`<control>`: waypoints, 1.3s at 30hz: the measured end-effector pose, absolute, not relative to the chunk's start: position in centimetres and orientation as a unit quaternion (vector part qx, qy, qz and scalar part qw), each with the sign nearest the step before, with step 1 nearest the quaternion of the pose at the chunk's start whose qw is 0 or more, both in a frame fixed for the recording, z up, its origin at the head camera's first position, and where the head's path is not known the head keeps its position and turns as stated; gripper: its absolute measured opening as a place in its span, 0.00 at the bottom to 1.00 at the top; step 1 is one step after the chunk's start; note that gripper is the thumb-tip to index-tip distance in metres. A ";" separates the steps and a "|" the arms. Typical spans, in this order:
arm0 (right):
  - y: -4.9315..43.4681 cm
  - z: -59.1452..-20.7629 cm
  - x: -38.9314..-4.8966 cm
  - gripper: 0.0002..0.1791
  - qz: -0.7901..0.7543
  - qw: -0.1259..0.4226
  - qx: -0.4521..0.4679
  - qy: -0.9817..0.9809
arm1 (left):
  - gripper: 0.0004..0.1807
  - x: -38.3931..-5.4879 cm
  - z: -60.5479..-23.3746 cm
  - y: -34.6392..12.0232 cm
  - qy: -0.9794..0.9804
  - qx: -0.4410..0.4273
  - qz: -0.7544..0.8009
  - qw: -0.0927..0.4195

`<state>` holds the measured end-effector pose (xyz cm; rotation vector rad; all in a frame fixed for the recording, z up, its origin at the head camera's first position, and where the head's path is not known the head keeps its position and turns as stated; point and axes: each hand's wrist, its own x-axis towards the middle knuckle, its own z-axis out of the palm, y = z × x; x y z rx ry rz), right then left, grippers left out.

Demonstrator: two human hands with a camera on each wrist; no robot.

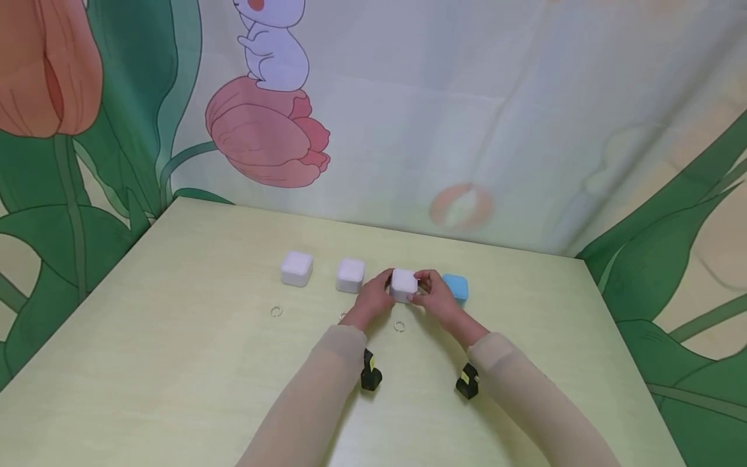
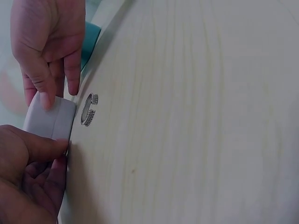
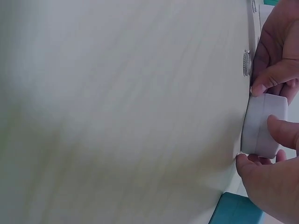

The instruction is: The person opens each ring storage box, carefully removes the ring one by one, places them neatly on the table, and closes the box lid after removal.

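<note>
Both hands are at one small white ring box (image 1: 404, 285), which sits on the table with a seam running round its side. My left hand (image 1: 373, 299) holds its left side between thumb and fingers. From the right, my right hand (image 1: 439, 301) grips the same box, its thumb lying over the seam in the right wrist view. Just in front of the box lies a silver ring (image 2: 88, 110), open at one side and set with tiny stones. Behind the right hand stands a blue ring box (image 1: 456, 288), partly hidden by it.
Two more white boxes, a left one (image 1: 297, 269) and a middle one (image 1: 350, 275), stand in the row to the left. Another ring (image 1: 277, 311) lies before the left box; a further ring (image 1: 343, 316) is partly covered by the left wrist. A printed curtain (image 1: 408, 130) hangs behind the table.
</note>
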<state>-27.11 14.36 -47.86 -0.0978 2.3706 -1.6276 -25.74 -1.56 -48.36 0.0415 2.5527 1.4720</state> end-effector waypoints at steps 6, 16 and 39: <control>14.2 -47.9 -26.9 0.29 -0.560 0.132 -0.032 0.817 | 0.40 -25.6 -48.3 -1.6 0.859 0.015 0.502 0.100; 14.4 -46.7 -26.8 0.31 -0.531 0.113 -0.030 0.839 | 0.39 -25.7 -46.4 -2.0 0.862 0.006 0.495 0.112; 15.5 -42.6 -26.0 0.17 -0.552 0.074 -0.022 0.830 | 0.27 -24.9 -42.4 -4.6 0.876 0.031 0.479 0.050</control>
